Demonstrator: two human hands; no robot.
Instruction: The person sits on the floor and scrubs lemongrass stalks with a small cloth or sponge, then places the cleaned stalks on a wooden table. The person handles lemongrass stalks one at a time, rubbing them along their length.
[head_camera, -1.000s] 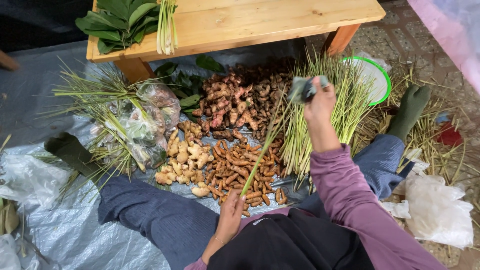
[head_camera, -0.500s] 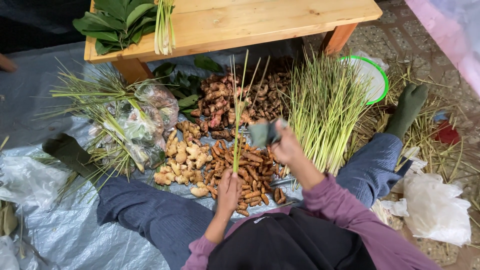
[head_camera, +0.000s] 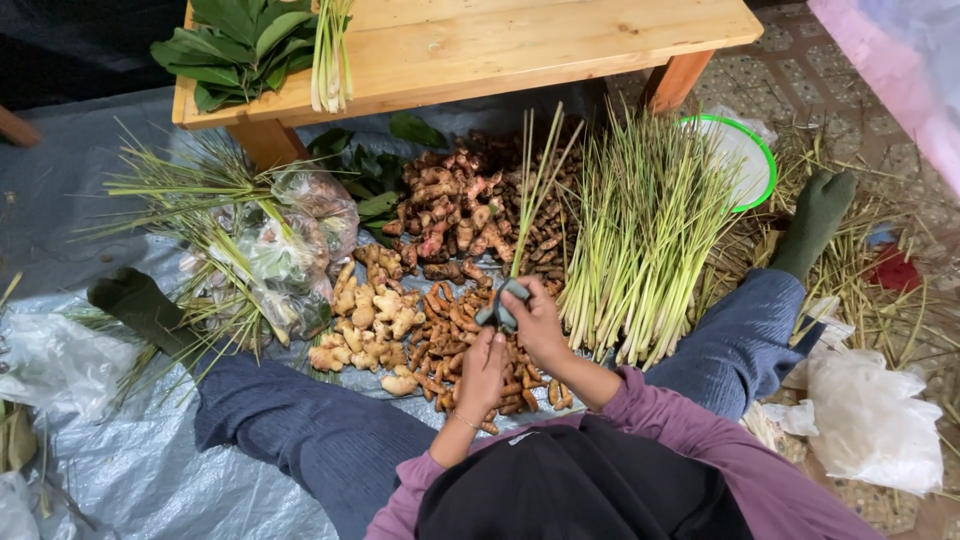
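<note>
Over the turmeric roots (head_camera: 470, 330), right hand (head_camera: 535, 320) grips a dark roll, left hand (head_camera: 483, 368) pinches lemongrass stalks (head_camera: 530, 190) — best bind low, snug.

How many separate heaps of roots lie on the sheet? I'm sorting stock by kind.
3: reddish-brown galangal-like roots by the bench, pale ginger left of them, and orange turmeric just ahead of the left hand. The hands may hide more.

One wooden surface (head_camera: 520, 45) bearing one leaf bunch (head_camera: 235, 45) and one stalk bundle (head_camera: 330, 55). Three root heaps: reddish galangal (head_camera: 450, 200), pale ginger (head_camera: 370, 310), orange turmeric (head_camera: 450, 340). One white bowl (head_camera: 745, 155). Two hands: left hand (head_camera: 482, 372), right hand (head_camera: 535, 322). Two green socks (head_camera: 815, 220).
</note>
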